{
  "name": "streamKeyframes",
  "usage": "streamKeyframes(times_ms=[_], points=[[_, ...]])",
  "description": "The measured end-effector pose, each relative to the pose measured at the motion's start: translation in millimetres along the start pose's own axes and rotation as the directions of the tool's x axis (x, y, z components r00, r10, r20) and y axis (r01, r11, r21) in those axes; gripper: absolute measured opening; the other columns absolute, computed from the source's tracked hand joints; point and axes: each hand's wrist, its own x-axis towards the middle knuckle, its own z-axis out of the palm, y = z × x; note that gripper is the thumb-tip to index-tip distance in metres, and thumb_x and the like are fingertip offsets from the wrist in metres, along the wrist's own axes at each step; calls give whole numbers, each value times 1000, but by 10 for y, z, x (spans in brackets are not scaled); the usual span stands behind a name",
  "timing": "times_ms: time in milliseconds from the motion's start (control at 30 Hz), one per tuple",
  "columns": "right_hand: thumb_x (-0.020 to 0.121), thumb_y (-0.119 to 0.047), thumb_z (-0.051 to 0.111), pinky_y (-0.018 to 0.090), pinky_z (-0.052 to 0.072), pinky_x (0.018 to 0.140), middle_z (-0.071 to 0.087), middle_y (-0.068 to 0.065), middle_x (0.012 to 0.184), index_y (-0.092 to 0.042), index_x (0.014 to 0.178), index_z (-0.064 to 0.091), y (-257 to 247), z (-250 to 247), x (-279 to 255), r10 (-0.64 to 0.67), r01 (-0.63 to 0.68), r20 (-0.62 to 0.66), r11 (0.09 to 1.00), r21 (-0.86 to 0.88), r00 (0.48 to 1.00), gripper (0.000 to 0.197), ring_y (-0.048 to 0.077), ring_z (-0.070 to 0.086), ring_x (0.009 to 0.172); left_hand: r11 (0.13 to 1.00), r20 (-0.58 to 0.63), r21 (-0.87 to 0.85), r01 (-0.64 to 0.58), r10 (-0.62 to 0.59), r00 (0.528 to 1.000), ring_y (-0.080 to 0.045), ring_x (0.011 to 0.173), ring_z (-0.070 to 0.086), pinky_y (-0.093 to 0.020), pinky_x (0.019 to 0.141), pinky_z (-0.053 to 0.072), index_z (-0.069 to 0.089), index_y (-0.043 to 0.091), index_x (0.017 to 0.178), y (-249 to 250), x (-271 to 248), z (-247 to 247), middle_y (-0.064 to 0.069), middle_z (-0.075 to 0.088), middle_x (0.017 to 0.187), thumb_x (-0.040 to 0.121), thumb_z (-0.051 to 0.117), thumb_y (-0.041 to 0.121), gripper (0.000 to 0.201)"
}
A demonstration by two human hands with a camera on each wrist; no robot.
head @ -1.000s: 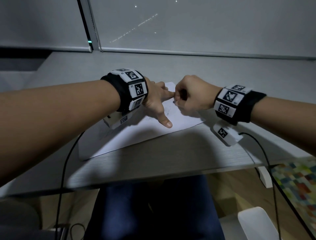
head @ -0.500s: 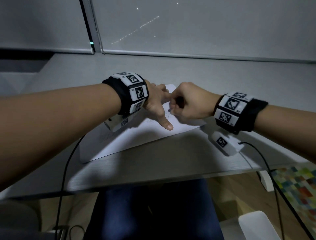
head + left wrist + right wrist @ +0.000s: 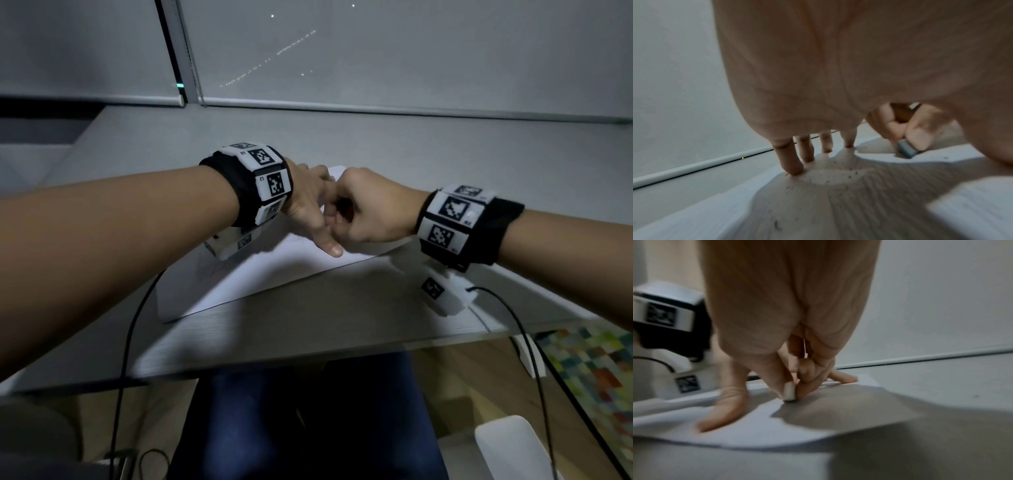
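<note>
The right hand [image 3: 373, 212] is pinching the eraser [image 3: 789, 391] in its grip, rubbing the paper [image 3: 274, 277]. The left hand [image 3: 308, 202], fingers spread flat, is pressing it down. Rubbing softly is best.

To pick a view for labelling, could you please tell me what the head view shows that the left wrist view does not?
Head view only: black-and-white marker wristbands and black cables. Left wrist view only: a small grey-blue block eraser pinched by the right hand, with dark crumbs nearby. Both: the left hand pressing straight fingers on the white paper sheet.
</note>
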Motion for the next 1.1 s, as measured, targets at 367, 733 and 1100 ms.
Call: streamKeyframes(times_ms=[367, 733, 1100], points=[[86, -10, 75, 30, 57, 66, 78, 3, 75, -13, 87, 82, 335, -251, 11, 125, -117, -61, 985, 128, 990, 8, 13, 67, 63, 942, -203, -255, -219, 170, 964, -8, 161, 8, -42, 131, 13, 9, 42, 169, -409, -184, 113, 21, 1, 175, 65, 79, 86, 132], [91, -22, 72, 27, 55, 68, 72, 0, 76, -13, 85, 75, 377, -80, 113, 94, -106, -121, 990, -95, 988, 11, 22, 69, 74, 975, -154, -155, -156, 132, 979, -18, 155, 26, -54, 126, 28, 21, 60, 161, -274, -69, 262, 22, 25, 169, 57, 60, 102, 118], [88, -27, 77, 30, 57, 67, 73, -1, 72, -15, 82, 78, 308, -99, 109, 84, -87, -74, 995, -40, 994, 14, 17, 67, 68, 987, -83, -125, -105, 95, 992, -24, 152, 28, -59, 121, 31, 20, 56, 162, -228, -77, 184, 19, 26, 166, 60, 65, 97, 119]])
